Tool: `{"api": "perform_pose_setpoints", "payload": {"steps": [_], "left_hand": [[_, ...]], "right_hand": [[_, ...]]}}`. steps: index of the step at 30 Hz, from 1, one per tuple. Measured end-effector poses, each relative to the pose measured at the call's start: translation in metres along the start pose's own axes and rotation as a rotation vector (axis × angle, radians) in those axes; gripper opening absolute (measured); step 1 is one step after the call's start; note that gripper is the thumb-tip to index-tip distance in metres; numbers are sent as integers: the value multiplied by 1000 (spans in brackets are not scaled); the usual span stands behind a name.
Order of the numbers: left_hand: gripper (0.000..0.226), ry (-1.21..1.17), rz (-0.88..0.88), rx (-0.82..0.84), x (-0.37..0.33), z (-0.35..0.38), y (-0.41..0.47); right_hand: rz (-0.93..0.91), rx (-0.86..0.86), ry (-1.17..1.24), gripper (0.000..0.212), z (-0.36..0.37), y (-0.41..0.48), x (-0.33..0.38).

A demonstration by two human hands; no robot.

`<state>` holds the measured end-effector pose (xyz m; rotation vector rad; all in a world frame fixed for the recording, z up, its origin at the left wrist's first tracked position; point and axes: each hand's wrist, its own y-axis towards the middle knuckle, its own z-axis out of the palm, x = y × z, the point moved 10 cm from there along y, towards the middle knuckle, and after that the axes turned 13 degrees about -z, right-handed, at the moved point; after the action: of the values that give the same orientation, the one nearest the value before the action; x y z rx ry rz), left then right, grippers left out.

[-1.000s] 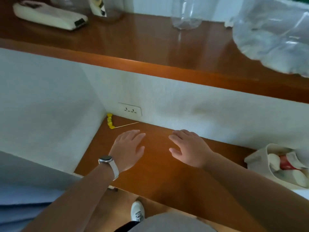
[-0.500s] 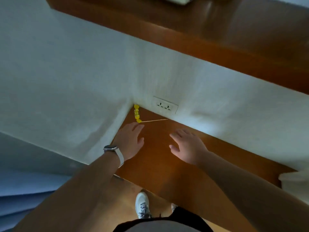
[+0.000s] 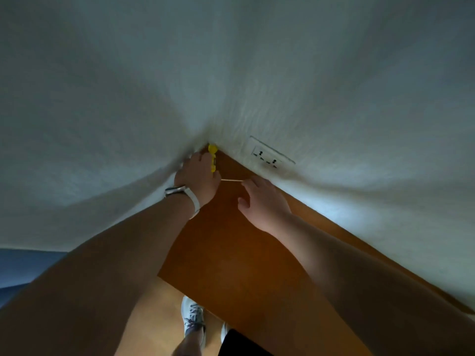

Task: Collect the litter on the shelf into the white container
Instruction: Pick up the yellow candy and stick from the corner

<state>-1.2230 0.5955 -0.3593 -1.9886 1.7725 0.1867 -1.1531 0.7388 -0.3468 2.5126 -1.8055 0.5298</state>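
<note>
Left hand (image 3: 198, 176) sits in the back corner of the shelf (image 3: 244, 253), over the yellow litter piece (image 3: 212, 150) wedged against the wall; whether its fingers grip it I cannot tell. Right hand (image 3: 262, 201), fingers relaxed and apart, touches the thin stick (image 3: 231, 180) alongside, likely to gather both together. No white container shows.

Brown wooden shelf (image 3: 231, 253) with yellow litter piece (image 3: 212, 150) and thin pale stick (image 3: 231, 180) in its back corner.
</note>
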Motion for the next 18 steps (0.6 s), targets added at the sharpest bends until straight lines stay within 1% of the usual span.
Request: {"api": "perform_pose_setpoints", "payload": {"steps": [4, 11, 14, 16, 18], "left_hand": [[40, 96, -15, -32, -4, 9, 17], [30, 105, 41, -2, -11, 19, 27], [27, 125, 41, -13, -12, 18, 26], [21, 107, 30, -8, -11, 18, 24], [19, 100, 34, 3, -11, 19, 20]], "right_hand": [[-5, -22, -15, 45, 4, 30, -8], [9, 34, -66, 43, 16, 50, -21], [16, 42, -82, 33, 17, 48, -23], [21, 55, -69, 23, 19, 46, -22], [37, 93, -50, 13, 24, 43, -21]]}}
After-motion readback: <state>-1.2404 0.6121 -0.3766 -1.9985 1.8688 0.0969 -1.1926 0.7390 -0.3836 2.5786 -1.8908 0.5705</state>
